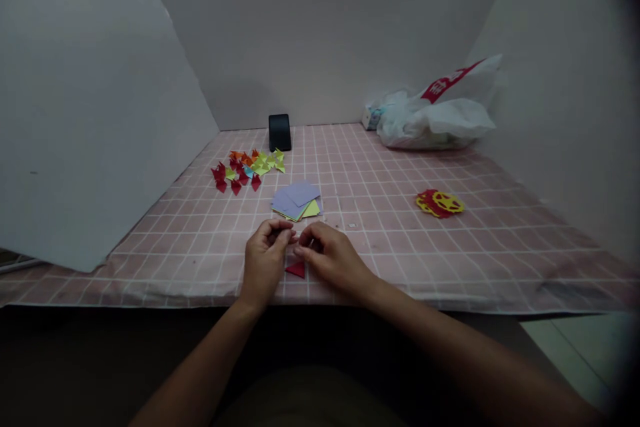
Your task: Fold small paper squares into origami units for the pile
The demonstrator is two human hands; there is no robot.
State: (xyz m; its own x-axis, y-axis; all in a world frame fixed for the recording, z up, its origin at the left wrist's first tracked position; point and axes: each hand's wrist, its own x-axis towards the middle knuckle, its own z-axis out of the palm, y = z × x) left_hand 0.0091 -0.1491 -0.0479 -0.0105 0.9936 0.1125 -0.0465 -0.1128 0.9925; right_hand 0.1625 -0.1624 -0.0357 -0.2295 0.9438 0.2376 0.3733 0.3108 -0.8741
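Note:
My left hand [265, 259] and my right hand [331, 257] meet near the front edge of the table, fingers pinched together on a small red piece of paper [296, 270] that peeks out below them. Just beyond the hands lies a loose stack of square paper sheets [297, 201], purple on top with yellow-green underneath. Farther back on the left is a scattered pile of small folded paper pieces [246, 170] in red, orange and yellow-green.
A pink checked cloth [400, 240] covers the table. A black phone [279, 132] stands at the back wall. A white plastic bag [435, 117] lies at the back right. Red and yellow paper cut-outs [440, 203] lie on the right. Grey boards enclose the table.

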